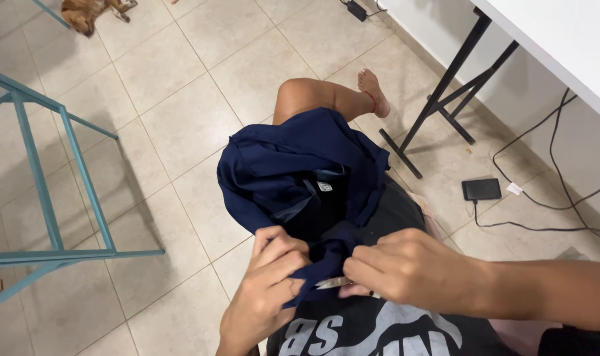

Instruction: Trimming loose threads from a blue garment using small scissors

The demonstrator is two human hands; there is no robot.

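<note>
Navy garment (300, 165): draped over lap and raised knee, one fold pinched at the near edge. Left hand (267, 296) closed on that fold; right hand (405, 270) grips a small metal blade (333, 283). Risk: blade slipping toward fingers. Open tiled floor (181, 118) left; table leg (445, 99) right.

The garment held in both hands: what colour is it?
The garment is plain dark navy blue, seen in the head view.

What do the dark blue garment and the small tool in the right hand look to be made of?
Dark blue garment: matte woven cloth, seemingly; it folds and drapes softly. Small silvery tool in the right hand: likely metal, given its pale shine; mostly hidden, so uncertain.
</note>
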